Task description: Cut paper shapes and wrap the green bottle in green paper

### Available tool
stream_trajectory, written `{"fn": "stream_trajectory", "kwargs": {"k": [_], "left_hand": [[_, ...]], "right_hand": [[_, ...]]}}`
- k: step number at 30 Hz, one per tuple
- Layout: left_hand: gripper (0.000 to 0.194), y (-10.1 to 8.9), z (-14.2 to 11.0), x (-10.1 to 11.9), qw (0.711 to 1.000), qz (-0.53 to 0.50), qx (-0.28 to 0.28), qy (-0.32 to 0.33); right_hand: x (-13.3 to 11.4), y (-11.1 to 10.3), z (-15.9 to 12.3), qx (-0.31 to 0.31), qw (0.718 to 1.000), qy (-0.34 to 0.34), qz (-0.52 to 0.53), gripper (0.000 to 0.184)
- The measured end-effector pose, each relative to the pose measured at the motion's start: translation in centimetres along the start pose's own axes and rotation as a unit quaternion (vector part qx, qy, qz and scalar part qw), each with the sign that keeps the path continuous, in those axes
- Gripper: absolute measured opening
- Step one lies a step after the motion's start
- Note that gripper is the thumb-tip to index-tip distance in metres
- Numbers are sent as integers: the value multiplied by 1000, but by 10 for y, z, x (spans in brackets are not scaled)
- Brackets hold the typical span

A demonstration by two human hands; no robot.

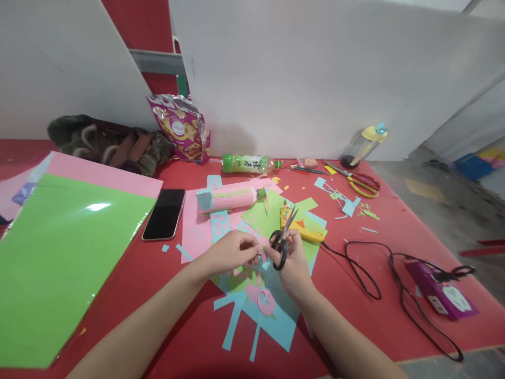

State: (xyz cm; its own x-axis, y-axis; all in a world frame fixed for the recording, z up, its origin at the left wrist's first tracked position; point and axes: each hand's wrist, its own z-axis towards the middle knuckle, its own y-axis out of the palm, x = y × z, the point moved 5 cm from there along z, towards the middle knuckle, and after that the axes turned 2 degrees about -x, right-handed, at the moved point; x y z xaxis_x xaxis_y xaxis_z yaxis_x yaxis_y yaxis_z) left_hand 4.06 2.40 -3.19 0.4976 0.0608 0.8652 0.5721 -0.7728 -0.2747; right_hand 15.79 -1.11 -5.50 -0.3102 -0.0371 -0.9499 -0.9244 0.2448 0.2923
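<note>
- Left hand (229, 253) is pinching, thumb against fingers, what is looking like a small pink scrap (263, 245); blur is hiding its edges.
- Right hand (294, 266) is gripping black-handled scissors (282, 241); whether its thumb is touching the scrap too, I cannot tell.
- Between my hands, the scrap is lying just left of the scissors' handles; their long axis is running away from me, leaning right, so the blades are pointing past it.
- Beyond, a pink-wrapped bottle (234, 198) and a green-labelled bottle (248, 163) are lying on their sides.
- Farther back, a snack bag (179, 129) and a yellow-lidded cup (361, 146) are standing, their contents not showing clearly.
- On my left, a clear sleeve (42, 167) is holding a green sheet (79, 263).
</note>
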Motion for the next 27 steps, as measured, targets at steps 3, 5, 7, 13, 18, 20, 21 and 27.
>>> {"fn": "stream_trajectory", "kwargs": {"k": [3,5,7,13,18,20,21,27], "left_hand": [[26,2,0,1,1000,1,4,14],[26,3,0,0,1000,2,11,20],[26,3,1,-1,1000,4,18,23],[25,0,2,-4,999,-16,45,12],[22,-1,0,-2,998,-30,53,2],[22,-1,1,-2,998,-27,55,5],[22,-1,1,-2,998,-25,56,6],[23,1,1,-4,998,-24,53,3]], "right_hand": [[1,0,0,-1,1000,-1,4,34],[2,-1,0,-2,1000,-1,7,35],[2,-1,0,0,1000,-3,9,34],[2,-4,2,22,998,-7,51,32],[3,-3,2,24,998,1,63,33],[4,-3,1,13,998,0,59,33],[4,-3,1,8,998,-3,55,33],[3,-3,1,4,999,-12,32,33]]}}
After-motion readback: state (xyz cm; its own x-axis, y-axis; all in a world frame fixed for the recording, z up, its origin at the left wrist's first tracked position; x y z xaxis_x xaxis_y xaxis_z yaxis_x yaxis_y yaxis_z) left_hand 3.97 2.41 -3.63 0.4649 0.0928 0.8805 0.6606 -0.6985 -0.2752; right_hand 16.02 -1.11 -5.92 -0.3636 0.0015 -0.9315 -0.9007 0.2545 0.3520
